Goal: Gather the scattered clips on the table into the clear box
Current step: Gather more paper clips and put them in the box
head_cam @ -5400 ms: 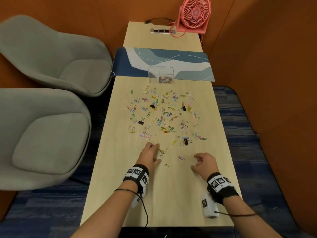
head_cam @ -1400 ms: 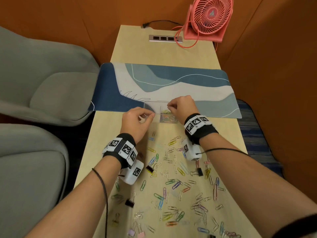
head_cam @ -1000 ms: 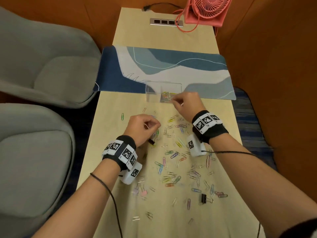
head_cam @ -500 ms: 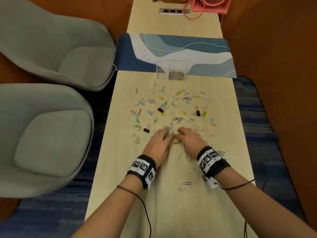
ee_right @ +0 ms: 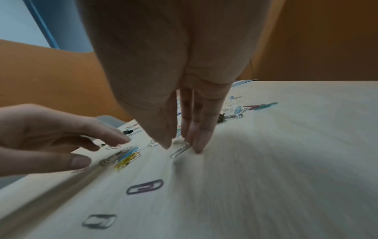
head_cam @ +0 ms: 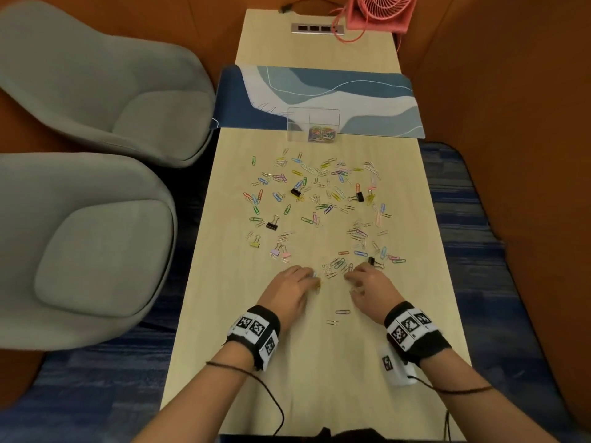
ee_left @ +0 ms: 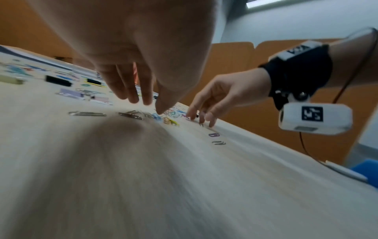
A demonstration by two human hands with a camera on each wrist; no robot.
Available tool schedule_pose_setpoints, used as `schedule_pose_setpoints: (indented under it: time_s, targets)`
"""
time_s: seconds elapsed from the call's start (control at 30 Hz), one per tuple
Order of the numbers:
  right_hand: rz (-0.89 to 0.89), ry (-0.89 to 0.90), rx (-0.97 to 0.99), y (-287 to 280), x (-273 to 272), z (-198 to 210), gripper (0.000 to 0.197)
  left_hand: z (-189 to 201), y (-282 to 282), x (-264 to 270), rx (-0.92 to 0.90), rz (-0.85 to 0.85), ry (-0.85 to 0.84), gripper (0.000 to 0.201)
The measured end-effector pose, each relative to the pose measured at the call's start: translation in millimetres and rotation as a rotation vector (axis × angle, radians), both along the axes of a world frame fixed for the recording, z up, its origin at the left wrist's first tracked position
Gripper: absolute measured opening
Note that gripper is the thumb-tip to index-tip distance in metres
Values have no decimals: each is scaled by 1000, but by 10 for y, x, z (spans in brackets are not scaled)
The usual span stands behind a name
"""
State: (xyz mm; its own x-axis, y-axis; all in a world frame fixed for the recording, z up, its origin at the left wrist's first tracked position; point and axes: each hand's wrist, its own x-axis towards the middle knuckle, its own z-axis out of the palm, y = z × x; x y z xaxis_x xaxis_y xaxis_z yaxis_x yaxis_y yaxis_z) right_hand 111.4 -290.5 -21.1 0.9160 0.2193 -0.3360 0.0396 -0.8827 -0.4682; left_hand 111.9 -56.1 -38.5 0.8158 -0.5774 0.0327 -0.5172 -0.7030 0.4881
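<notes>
Two grey padded chairs [head_cam: 96, 174] fill the 9 o'clock side, smooth and rounded, against orange walls. The pale wood-grain tabletop [head_cam: 319, 378] runs long and narrow from 6 to 12 o'clock. Across it near 12 lies a flat mat [head_cam: 319, 91] in blue and white waves, and beyond that a pink wire-grille fan [head_cam: 380, 11] stands beside a metal socket strip [head_cam: 316, 28].

The clear box [head_cam: 313, 124], hard and square-sided, sits at the mat's near edge at 12 o'clock, with a small heap of coloured clips in its right part. Nothing lies between it and the clips [head_cam: 319, 199], which are strewn over the middle of the tabletop: thin bent-wire paper clips in many colours, plus a few stubby black binder clips [head_cam: 295, 192] with silver handles (one yellow and one pink among them).

At 6 o'clock both hands rest fingertips-down on the wood, each wrist in a black band with printed markers. The left hand [head_cam: 292, 290] is loosely spread, gripping nothing, its fingertips at a little bunch of silver, blue and yellow clips [ee_left: 155, 115]. The right hand [head_cam: 371, 287] has straight fingers pressed on one silver clip [ee_right: 180, 150]. Between the wrists lie two loose clips [head_cam: 342, 312], one purple, one dark.
</notes>
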Motion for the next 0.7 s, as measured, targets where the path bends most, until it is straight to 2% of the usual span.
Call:
schedule_pose_setpoints:
  time_s: [0.07,0.13,0.2,0.3,0.4,0.5,0.6,0.7]
  targets:
    - [3,6,43,24,-112,23,33,20,99,-139,-28,130,36,47]
    - [-79,-2,77,27,-202,48,30,-5,194,-243,-39,303,91,46]
    - [-155,61,102,52,-308,49,35,-44,251,-309,-55,442,202,55]
    - [-172,148,156,190,-463,-54,35,-115,232,-335,-103,554,297,62]
    - [-231,14,189,329,-470,-177,15,-135,98,-305,-171,568,294,59]
    - [-286,-102,172,375,-301,-206,9,-173,-70,-234,-178,480,254,65]
    - [-376,-176,121,310,-90,-228,11,-187,-208,-179,-98,378,184,59]
    - [-396,-167,72,255,26,-217,33,-237,-238,-160,-75,369,105,36]
